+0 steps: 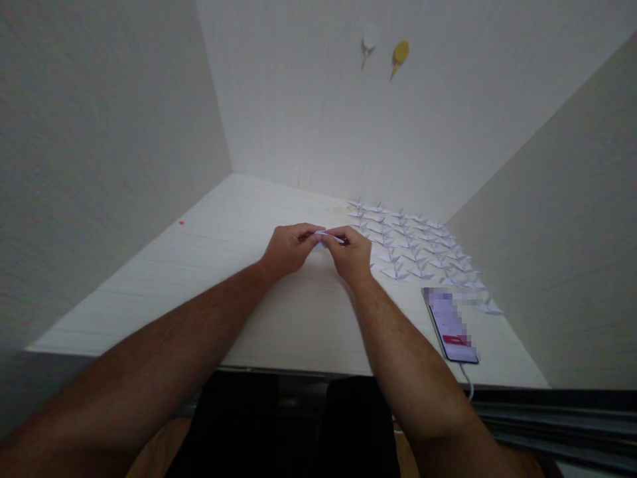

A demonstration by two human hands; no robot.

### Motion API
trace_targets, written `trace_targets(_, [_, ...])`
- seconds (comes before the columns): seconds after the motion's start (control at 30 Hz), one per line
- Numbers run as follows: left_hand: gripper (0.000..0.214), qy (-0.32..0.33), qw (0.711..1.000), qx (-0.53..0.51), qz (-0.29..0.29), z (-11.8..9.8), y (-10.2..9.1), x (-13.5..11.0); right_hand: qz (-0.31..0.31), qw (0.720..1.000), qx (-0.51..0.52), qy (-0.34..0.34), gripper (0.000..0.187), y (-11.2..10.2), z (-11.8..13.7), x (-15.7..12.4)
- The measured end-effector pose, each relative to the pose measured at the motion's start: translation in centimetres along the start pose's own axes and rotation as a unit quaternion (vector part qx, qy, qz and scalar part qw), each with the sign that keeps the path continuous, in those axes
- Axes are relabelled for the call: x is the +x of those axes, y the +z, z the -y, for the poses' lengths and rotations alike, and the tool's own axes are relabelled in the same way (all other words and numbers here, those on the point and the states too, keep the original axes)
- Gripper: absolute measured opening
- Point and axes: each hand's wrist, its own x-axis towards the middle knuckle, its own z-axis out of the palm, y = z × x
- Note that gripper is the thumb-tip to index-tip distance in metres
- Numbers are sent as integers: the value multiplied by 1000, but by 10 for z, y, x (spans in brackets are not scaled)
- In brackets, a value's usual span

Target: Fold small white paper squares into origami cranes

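Between both hands, a little above the middle of the table, is a small folded piece of white paper. My left hand pinches its left side between thumb and fingers. On the other side, my right hand grips it the same way, with the fingertips of both hands almost meeting. The fingers cover much of the paper, so its exact shape is hard to make out. Just right of my right hand, several white origami cranes stand in rows on the table.
The white table is enclosed by walls on three sides. A phone with a white cable lies near the right front edge. Two hooks, one white and one yellow, are on the back wall. A small orange spot marks the left edge.
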Motion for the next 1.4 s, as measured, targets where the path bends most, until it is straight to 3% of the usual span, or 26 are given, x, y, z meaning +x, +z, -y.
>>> trace_targets(0.17, [39,-117,982,-144,-40,1,1,5,30,996,72,32,33,2,0,0])
trace_targets(0.3, [29,-150,970,-176,-80,4,0,9,58,994,88,41,33,4,-6,-1])
trace_targets(0.53, [36,-124,967,-218,-33,6,2,6,44,992,100,61,24,5,-8,0])
trace_targets(0.73, [28,-113,980,-165,-11,2,4,4,29,994,77,68,20,1,3,-1])
trace_targets(0.9, [24,-78,994,-78,-8,4,5,3,0,1000,-10,2,10,1,2,-2])
trace_targets(1.1, [17,-34,999,-4,-19,1,7,-1,-22,989,-121,-81,14,-2,-1,-2])
trace_targets(1.4, [20,3,999,46,2,-1,6,-2,-27,986,-118,-114,10,-1,1,-5])
